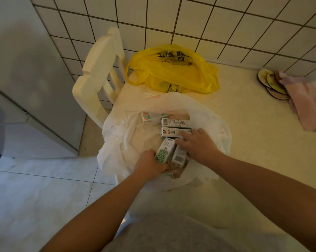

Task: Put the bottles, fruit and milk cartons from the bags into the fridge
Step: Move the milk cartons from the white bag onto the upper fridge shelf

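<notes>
- Left grip (150,163) curls round a tilted green-and-white milk carton (164,151) inside the open white bag (117,142) on the desk (244,115).
- Right grip (199,145) lies on other cartons (175,122) at the held one's 1 o'clock; whether it pinches one, I cannot tell.
- Yellow bag (173,73) sits at 12 o'clock from the white bag, the fridge (26,79) at 9 o'clock.

White square tiles with dark grout cover the wall (226,19). The floor (35,193) is pale tile. A white chair (99,70) stands beside a cream table (253,133), where coasters (266,77) and a pink cloth (308,106) lie near the wall
</notes>
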Demonstrator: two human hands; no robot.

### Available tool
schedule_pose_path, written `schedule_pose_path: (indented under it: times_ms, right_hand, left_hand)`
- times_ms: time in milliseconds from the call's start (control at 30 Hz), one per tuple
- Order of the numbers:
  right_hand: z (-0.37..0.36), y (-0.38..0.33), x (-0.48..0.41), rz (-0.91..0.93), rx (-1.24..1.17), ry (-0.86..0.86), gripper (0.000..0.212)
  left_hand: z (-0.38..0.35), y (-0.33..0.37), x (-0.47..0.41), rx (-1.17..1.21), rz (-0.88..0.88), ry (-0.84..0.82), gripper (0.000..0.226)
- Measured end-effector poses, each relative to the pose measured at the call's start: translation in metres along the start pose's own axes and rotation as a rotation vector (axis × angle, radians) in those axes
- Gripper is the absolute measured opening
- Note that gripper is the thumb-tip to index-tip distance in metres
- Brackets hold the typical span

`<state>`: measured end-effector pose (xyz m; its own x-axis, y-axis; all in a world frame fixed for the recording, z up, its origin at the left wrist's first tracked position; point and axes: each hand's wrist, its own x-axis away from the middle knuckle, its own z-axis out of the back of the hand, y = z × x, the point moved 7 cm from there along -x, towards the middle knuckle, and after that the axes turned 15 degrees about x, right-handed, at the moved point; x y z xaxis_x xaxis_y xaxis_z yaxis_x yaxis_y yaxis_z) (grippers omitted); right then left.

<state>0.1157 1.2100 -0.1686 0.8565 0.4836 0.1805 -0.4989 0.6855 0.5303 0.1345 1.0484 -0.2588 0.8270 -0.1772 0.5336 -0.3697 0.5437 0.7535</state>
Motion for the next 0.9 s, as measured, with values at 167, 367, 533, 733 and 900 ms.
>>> schedule_pose_path:
  times_ms: [167, 367, 533, 733, 900]
  right_hand:
    - [0.013, 0.007, 0.015, -0.147, -0.083, 0.171, 0.035]
    - [0.065, 0.016, 0.05, -0.377, -0.231, 0.378, 0.034]
    - [0.101, -0.004, 0.095, -0.605, -0.818, 0.314, 0.032]
    - [0.116, -0.078, 0.162, -1.065, -1.702, 0.268, 0.022]
    - [0.149, -0.174, 0.207, -1.136, -2.206, 0.27, 0.03]
  left_hand:
    - [0.018, 0.0, 0.01, 0.224, 0.053, -0.001, 0.033]
    - [0.045, 0.014, 0.044, 0.431, -0.098, 0.087, 0.031]
    - [0.077, 0.014, 0.087, 0.65, -0.207, 0.15, 0.041]
    - [0.091, -0.011, 0.146, 0.729, -0.301, 0.077, 0.02]
    - [0.09, -0.061, 0.206, 0.876, -0.182, -0.101, 0.019]
